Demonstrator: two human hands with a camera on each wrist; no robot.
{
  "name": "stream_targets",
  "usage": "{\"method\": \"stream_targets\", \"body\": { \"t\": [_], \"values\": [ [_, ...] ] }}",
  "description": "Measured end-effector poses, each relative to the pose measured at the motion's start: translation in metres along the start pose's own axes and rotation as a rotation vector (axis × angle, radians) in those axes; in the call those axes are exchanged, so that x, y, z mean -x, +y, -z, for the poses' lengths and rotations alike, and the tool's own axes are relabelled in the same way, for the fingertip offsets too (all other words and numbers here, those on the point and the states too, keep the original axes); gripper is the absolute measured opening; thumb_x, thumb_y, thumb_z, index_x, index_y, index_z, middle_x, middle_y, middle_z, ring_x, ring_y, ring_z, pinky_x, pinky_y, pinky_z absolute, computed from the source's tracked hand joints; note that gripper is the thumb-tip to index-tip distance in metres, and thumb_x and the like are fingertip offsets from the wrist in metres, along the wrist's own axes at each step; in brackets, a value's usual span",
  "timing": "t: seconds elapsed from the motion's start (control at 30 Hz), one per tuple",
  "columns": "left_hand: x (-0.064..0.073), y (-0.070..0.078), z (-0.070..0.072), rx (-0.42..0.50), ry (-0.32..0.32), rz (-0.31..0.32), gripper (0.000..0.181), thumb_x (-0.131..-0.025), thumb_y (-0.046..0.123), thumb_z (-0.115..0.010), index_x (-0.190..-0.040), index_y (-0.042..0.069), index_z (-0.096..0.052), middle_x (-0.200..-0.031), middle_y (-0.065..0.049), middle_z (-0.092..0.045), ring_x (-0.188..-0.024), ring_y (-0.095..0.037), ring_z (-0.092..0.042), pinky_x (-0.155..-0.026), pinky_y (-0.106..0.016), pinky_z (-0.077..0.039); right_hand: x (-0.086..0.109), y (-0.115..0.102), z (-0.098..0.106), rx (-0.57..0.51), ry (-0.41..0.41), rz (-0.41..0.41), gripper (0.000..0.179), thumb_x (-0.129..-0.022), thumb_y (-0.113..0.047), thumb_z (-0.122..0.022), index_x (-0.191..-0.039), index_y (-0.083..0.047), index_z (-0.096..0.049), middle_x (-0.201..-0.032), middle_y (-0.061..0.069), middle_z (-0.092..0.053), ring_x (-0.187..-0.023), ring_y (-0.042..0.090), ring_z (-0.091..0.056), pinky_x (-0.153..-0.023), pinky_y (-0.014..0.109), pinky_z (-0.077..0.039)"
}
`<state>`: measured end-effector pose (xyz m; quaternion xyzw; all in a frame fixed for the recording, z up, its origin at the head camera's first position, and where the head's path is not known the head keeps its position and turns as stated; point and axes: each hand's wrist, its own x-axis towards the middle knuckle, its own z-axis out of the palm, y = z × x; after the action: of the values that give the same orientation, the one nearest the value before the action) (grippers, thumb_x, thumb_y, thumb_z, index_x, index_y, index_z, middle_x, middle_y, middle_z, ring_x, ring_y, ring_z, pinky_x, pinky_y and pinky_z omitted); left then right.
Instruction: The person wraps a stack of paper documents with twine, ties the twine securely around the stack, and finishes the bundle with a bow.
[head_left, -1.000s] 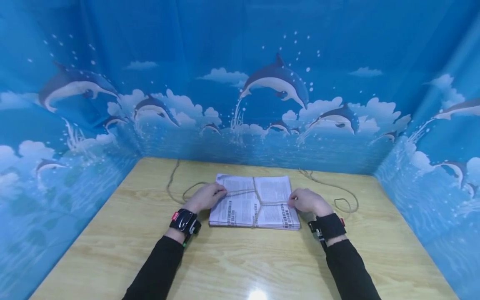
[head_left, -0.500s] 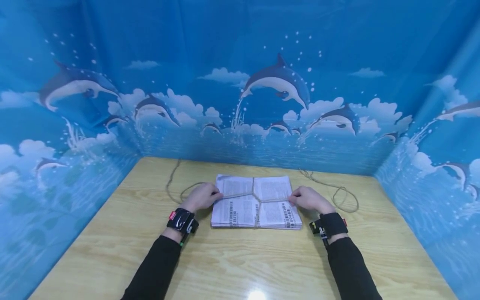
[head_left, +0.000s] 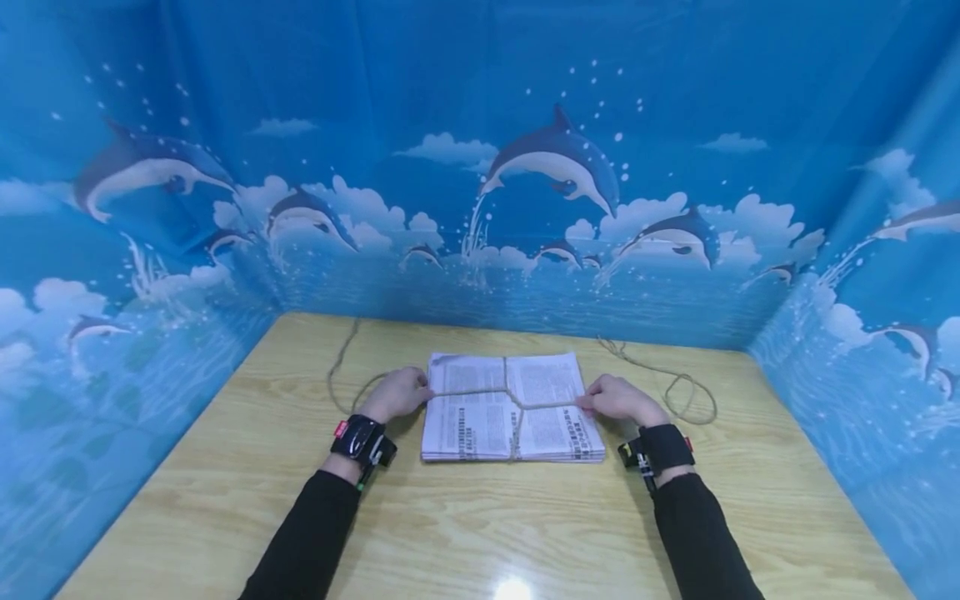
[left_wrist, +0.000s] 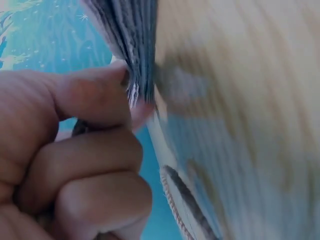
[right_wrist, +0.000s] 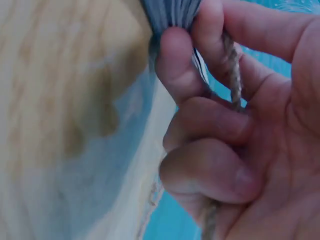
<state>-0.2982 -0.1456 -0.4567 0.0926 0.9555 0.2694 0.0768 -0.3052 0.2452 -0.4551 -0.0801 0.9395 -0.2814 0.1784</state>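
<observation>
Inside right hand (right_wrist: 250,130); gripped twine (right_wrist: 233,67) strand; right-wrist view only

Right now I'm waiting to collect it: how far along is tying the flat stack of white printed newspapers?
Done: tan rope crosses the newspaper stack both ways. In hand: left hand and right hand hold the rope at opposite edges. Remaining: probably knotting, as loose tails lie on the pale wooden table.
</observation>
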Motion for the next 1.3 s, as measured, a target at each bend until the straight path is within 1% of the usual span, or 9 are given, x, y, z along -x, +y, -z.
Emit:
{"method": "stream_targets", "body": {
  "t": [0.07, 0.13, 0.33, 0.47, 0.6, 0.7, 0.8, 1.07, 1.3],
  "values": [
    [0.001, 0.0, 0.001, 0.007, -0.008, 0.023, 0.038, -0.095, 0.027, -0.062, -0.115, -0.005, -0.063, -0.111, -0.022, -0.068, -0.098, -0.034, -0.065, -0.085, -0.046, -0.052, 0.0, 0.0, 0.0, -0.025, -0.005, 0.001, 0.038, -0.097, -0.033, -0.059, -0.066, -0.011, -0.062, -0.054, -0.007, -0.035, -0.05, 0.01, -0.03, -0.055, 0.024, -0.028],
    [0.001, 0.0, 0.001, 0.017, -0.007, 0.053, 0.044, -0.094, 0.028, -0.063, -0.121, -0.007, -0.061, -0.119, -0.025, -0.065, -0.105, -0.036, -0.064, -0.09, -0.049, -0.051, 0.0, 0.0, 0.0, -0.051, 0.007, 0.005, 0.037, -0.096, -0.034, -0.06, -0.069, -0.01, -0.06, -0.056, -0.006, -0.036, -0.052, 0.011, -0.032, -0.055, 0.025, -0.029],
    [0.001, 0.003, 0.001, 0.083, -0.017, 0.141, 0.037, -0.092, 0.027, -0.067, -0.113, -0.003, -0.063, -0.091, -0.016, -0.07, -0.073, -0.022, -0.062, -0.068, -0.033, -0.049, 0.001, -0.001, -0.001, -0.019, 0.071, -0.029, 0.034, -0.093, -0.039, -0.065, -0.088, -0.006, -0.061, -0.076, 0.002, -0.055, -0.066, 0.016, -0.047, -0.06, 0.027, -0.037],
    [0.001, 0.007, 0.002, 0.077, 0.002, 0.172, 0.037, -0.09, 0.027, -0.069, -0.112, -0.003, -0.065, -0.091, -0.014, -0.068, -0.072, -0.02, -0.059, -0.062, -0.029, -0.046, 0.002, -0.005, -0.002, 0.035, 0.059, -0.084, 0.037, -0.094, -0.041, -0.063, -0.082, -0.006, -0.061, -0.067, -0.001, -0.049, -0.058, 0.014, -0.042, -0.056, 0.026, -0.033],
    [0.0, 0.012, 0.0, 0.086, 0.042, 0.19, 0.026, -0.086, 0.026, -0.074, -0.088, 0.0, -0.066, -0.074, -0.006, -0.058, -0.06, -0.017, -0.051, -0.051, -0.026, -0.039, 0.003, -0.009, -0.002, 0.026, 0.056, -0.129, 0.04, -0.093, -0.041, -0.064, -0.069, -0.009, -0.059, -0.054, -0.004, -0.038, -0.048, 0.012, -0.032, -0.05, 0.025, -0.028],
    [-0.002, 0.015, -0.003, 0.126, 0.052, 0.202, 0.031, -0.083, 0.024, -0.076, -0.067, 0.008, -0.054, -0.059, 0.0, -0.044, -0.049, -0.013, -0.041, -0.043, -0.025, -0.031, 0.004, -0.011, -0.005, 0.021, 0.069, -0.142, 0.039, -0.092, -0.04, -0.066, -0.067, -0.01, -0.062, -0.052, -0.004, -0.044, -0.046, 0.011, -0.035, -0.049, 0.024, -0.03],
    [-0.004, 0.016, -0.006, 0.151, 0.052, 0.205, 0.038, -0.082, 0.024, -0.076, -0.062, 0.012, -0.047, -0.056, 0.002, -0.041, -0.047, -0.012, -0.039, -0.042, -0.024, -0.029, 0.004, -0.013, -0.008, 0.013, 0.078, -0.147, 0.039, -0.091, -0.038, -0.068, -0.066, -0.009, -0.065, -0.054, -0.002, -0.053, -0.047, 0.011, -0.038, -0.049, 0.024, -0.031],
    [-0.008, 0.01, -0.009, 0.216, -0.02, 0.202, 0.036, -0.095, 0.034, -0.06, -0.069, 0.01, -0.052, -0.061, -0.001, -0.046, -0.05, -0.014, -0.04, -0.044, -0.026, -0.03, 0.003, -0.018, -0.012, 0.006, 0.096, -0.157, 0.038, -0.091, -0.037, -0.068, -0.068, -0.007, -0.066, -0.056, 0.001, -0.057, -0.047, 0.01, -0.036, -0.048, 0.023, -0.03],
    [-0.004, 0.019, -0.006, 0.224, -0.032, 0.157, 0.025, -0.098, 0.028, -0.055, -0.094, 0.004, -0.062, -0.08, -0.009, -0.06, -0.069, -0.021, -0.057, -0.056, -0.029, -0.042, 0.004, -0.018, -0.011, 0.023, 0.08, -0.178, 0.036, -0.092, -0.036, -0.067, -0.072, -0.006, -0.063, -0.056, 0.0, -0.052, -0.047, 0.011, -0.037, -0.048, 0.024, -0.031]
  ]
}}
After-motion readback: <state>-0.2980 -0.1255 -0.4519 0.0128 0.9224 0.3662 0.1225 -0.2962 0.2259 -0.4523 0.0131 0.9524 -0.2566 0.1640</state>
